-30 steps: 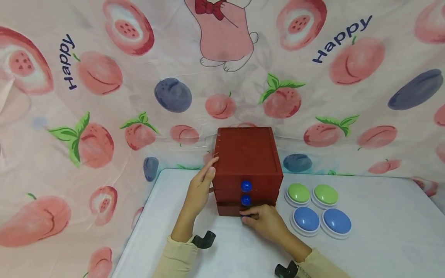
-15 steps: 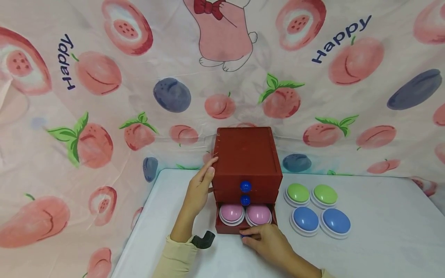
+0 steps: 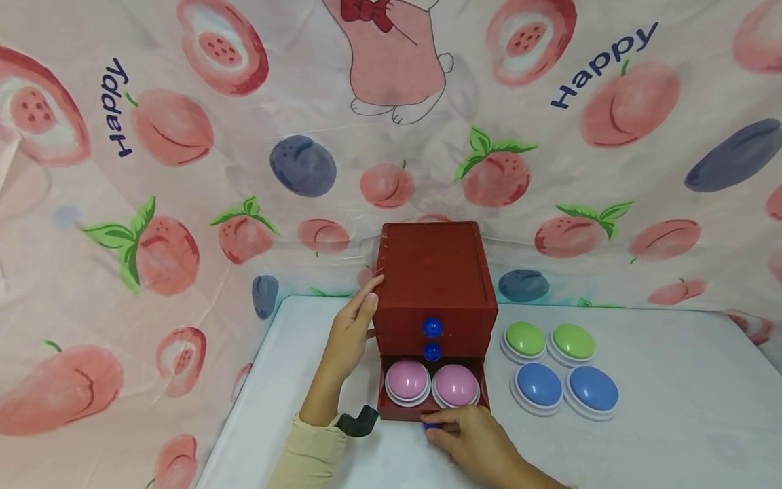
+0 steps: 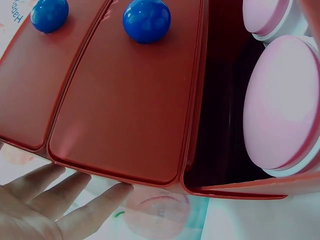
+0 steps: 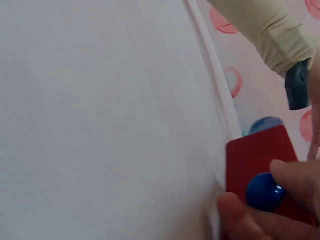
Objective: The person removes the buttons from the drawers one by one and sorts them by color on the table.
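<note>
On the fruit-print backdrop [image 3: 232, 136], a dark "Happy" [image 3: 603, 66] is slanting upward at right; a second "Happy" [image 3: 116, 109] is running nearly vertically at left.

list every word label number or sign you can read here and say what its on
"Happy": slanting upward, upper right of the printed backdrop.
"Happy": on its side, left part of the same backdrop.
Left wrist view, top-left corner: small slanted lettering, apparently "Happy" again.
None readable on the drawer box or domes.
</note>
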